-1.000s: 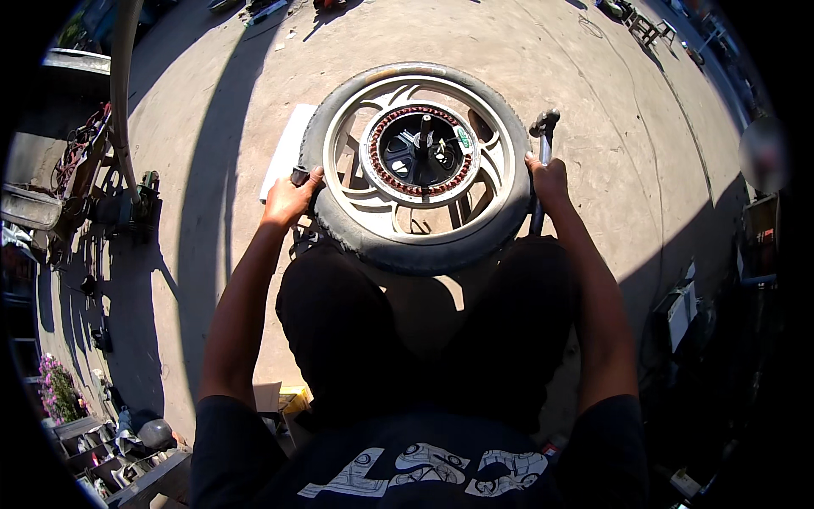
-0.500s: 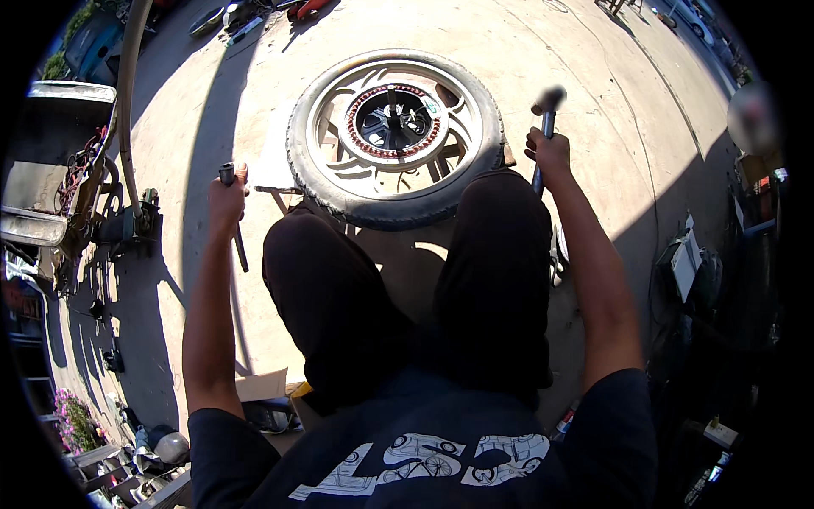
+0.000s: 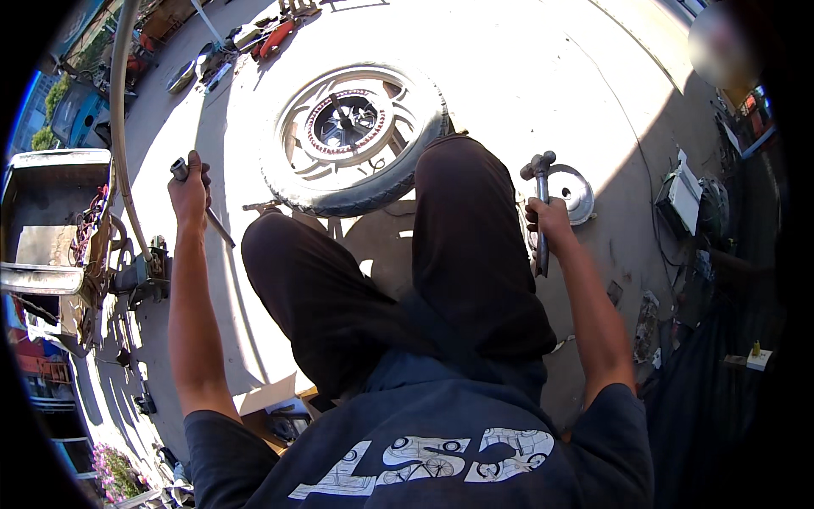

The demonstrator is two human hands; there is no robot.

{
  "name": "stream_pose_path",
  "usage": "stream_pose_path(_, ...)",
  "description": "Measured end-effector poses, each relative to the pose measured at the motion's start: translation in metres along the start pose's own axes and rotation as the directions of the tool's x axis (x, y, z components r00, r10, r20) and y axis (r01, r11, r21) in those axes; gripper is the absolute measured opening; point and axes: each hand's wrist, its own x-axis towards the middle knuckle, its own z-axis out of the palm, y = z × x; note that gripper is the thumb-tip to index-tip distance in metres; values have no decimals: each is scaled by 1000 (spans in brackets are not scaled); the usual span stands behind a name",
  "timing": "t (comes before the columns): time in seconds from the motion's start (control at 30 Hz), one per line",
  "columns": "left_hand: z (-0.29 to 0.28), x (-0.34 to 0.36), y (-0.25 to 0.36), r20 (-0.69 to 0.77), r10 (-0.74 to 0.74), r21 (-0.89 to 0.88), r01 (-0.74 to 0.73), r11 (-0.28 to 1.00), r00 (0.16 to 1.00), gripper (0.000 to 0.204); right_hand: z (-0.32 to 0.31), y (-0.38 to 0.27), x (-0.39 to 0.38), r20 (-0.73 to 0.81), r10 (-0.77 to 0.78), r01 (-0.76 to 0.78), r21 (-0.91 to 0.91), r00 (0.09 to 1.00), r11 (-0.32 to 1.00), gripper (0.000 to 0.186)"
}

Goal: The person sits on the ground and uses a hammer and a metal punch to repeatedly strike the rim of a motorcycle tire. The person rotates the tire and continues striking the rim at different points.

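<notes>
My left hand (image 3: 188,193) is closed round a long metal rod with a socket-like end (image 3: 178,170), out to the left of my knee. My right hand (image 3: 548,216) grips a metal hammer (image 3: 540,165), head upward, to the right of my other knee. Beyond my knees (image 3: 458,178) a wheel (image 3: 424,170) with a worn black tyre lies flat and raised off the ground, its hub showing a ring of copper windings (image 3: 318,109) and a central shaft. Behind the hammer sits a round metal plate (image 3: 577,187). Neither hand touches the wheel.
A worn metal tub with wires (image 3: 42,271) and an upright pole (image 3: 120,102) stand at my left. Parts and tools (image 3: 271,38) lie on the sunlit concrete (image 3: 551,85) at the back. Assorted boxes and parts (image 3: 682,195) are at the right, with a cable running toward them.
Both hands have left the tyre's sides and moved outward with their tools. My left hand rose slightly and the hammer came lower. The wheel and my knees shifted leftward in view.
</notes>
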Motion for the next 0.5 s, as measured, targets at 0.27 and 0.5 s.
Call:
stream_pose_path(0.27, 59, -18, 58, 73, 149, -252, -126, 959, 986, 50, -56, 128, -42, 4, 230, -229, -42, 973, 972, 19)
stream_pose_path(0.5, 105, -19, 97, 156, 202, -418, -121, 901, 967, 52, -70, 186, -42, -111, 257, -276, -238, 960, 931, 22)
